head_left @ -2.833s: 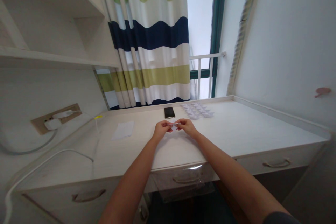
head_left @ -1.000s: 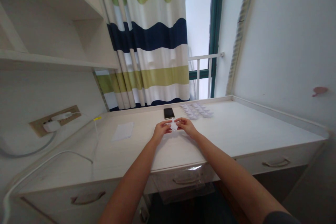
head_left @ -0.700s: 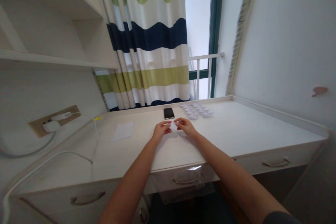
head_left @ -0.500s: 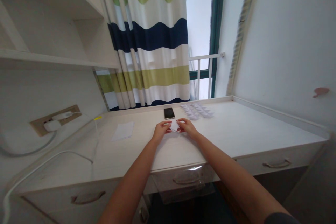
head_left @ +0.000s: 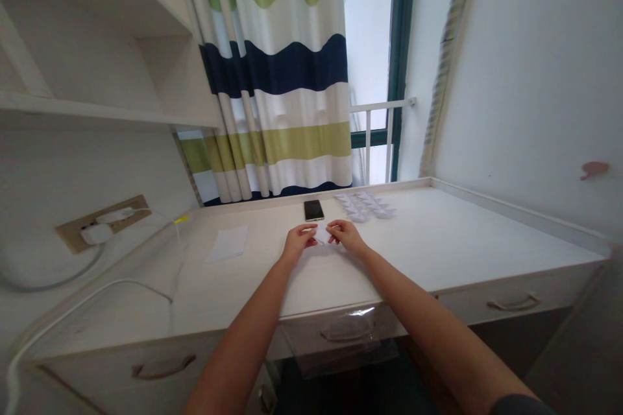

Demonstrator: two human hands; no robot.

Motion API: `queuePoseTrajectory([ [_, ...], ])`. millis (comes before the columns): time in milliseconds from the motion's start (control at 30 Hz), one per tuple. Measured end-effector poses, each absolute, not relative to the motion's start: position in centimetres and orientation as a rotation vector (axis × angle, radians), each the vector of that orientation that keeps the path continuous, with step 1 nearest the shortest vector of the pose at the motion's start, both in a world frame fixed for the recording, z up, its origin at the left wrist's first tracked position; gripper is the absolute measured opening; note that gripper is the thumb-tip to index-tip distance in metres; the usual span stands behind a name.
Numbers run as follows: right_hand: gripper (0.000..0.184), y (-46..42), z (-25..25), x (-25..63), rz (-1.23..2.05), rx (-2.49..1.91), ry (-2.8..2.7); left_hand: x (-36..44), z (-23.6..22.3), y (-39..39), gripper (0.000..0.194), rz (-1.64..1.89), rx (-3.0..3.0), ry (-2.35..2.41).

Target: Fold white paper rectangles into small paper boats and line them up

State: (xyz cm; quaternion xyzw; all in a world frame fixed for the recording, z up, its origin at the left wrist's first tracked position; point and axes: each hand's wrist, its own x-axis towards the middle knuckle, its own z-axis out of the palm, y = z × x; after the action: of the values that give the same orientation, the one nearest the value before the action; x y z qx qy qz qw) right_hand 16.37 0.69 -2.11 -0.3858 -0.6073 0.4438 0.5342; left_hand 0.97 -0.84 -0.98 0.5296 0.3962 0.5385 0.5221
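Observation:
Both of my hands meet over the middle of a pale wooden desk [head_left: 438, 246]. My left hand [head_left: 298, 241] and my right hand [head_left: 344, 235] each pinch an edge of a small white piece of paper [head_left: 321, 232] held between them just above the desk top. The fingers of both hands are closed on it. Much of the paper is hidden by my fingertips, so its fold cannot be made out.
A dark phone [head_left: 313, 209] lies flat behind my hands. Several small folded white paper pieces [head_left: 365, 205] are grouped to its right. A white sheet [head_left: 228, 242] lies to the left. A wall socket [head_left: 102, 220] with white cables is at far left. Drawers run under the desk.
My hands have stayed in the same spot. The fingers have shifted slightly on the small paper, which sits a little lower and flatter than 2.8 s ago.

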Motion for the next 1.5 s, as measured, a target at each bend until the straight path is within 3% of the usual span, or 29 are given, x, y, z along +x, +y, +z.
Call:
queuePoseTrajectory([
  [700,0.027,0.7,-2.5,16.2,0.950,-0.706,-1.557,1.6,-1.6,-0.9,0.043,1.221,1.380,0.960],
  [1500,0.039,-0.2,-1.6,16.4,0.981,-0.836,-1.532,1.4,-1.0,-1.1,0.032,1.385,1.518,0.969],
])
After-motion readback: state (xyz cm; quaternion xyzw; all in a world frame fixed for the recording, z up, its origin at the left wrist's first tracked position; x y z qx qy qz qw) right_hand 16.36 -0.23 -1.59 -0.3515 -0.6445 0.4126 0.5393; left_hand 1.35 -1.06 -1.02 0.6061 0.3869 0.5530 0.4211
